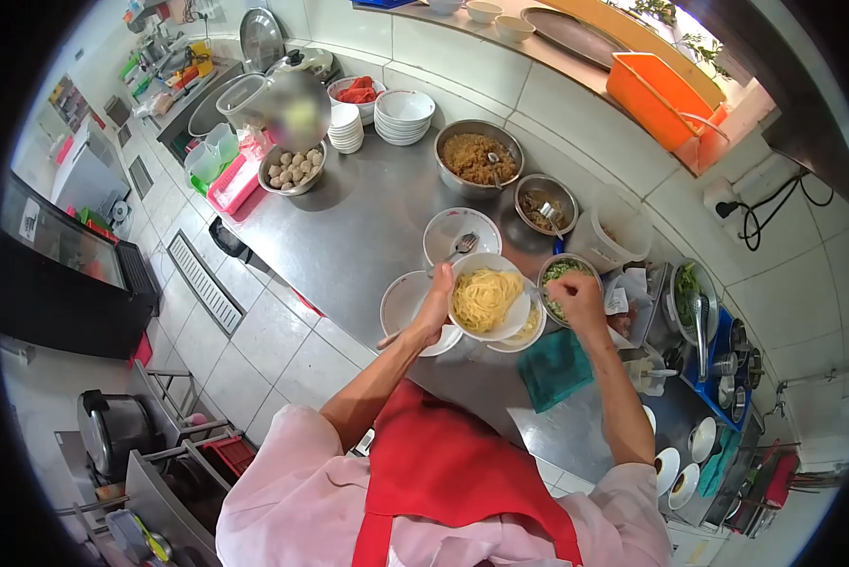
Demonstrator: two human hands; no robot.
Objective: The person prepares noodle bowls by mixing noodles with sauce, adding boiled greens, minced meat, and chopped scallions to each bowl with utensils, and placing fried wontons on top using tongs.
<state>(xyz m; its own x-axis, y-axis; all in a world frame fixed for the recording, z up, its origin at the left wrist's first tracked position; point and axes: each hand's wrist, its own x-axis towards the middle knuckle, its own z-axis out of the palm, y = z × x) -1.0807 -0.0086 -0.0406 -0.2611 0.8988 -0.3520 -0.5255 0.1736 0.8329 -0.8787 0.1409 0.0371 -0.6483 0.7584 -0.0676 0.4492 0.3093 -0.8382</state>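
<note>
From the head view, I see the worker's left hand [434,307] gripping a white bowl [520,319] by its near side, thumb up at the rim. It is held above the steel counter [339,231], just in front of the red apron [443,463]. The noodles [486,295] inside are pale yellow, thin and glossy, heaped in a loose tangle that leaves a strip of white showing toward the right.

The right hand [578,300] is over a round bowl of chopped greens [563,269], its fingers bunched together; I can't tell whether they pinch any of it. A fork [465,244] shows just beyond the noodles, over another white dish [441,230]. A second white dish [401,300] lies beside the left wrist, and a folded green cloth [555,367] lies near the right forearm.
</note>
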